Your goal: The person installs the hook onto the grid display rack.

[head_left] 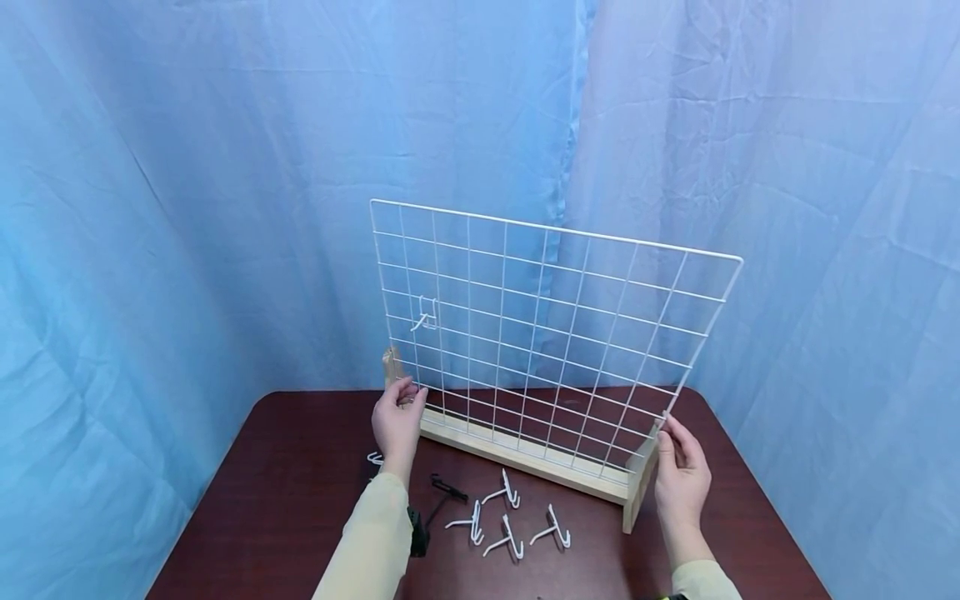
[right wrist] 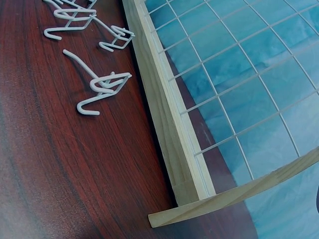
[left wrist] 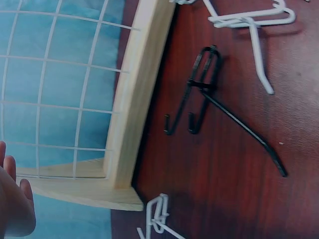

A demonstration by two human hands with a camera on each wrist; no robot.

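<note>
The white wire grid panel (head_left: 536, 327) stands tilted in a pale wooden base (head_left: 525, 458) with upright end pieces, one white metal hook (head_left: 426, 321) hung near its left side. The right hand (head_left: 684, 479) appears to pinch the panel's edge with thumb and forefinger; the left hand (head_left: 396, 419) is half curled at the lower left, and I cannot tell whether it grips or only touches. Steadying the panel well likely calls for even, light pressure at both sides, since a one-sided push could twist the frame or shake the hook loose.

In front, loose white metal hooks (head_left: 510, 533) and a black metal hook (left wrist: 203, 85) lie on a dark red-brown wood-grain table (head_left: 300, 467) with rounded far corners. Beyond it hang pale blue fabric curtains (head_left: 262, 208), creased and softly lit.
</note>
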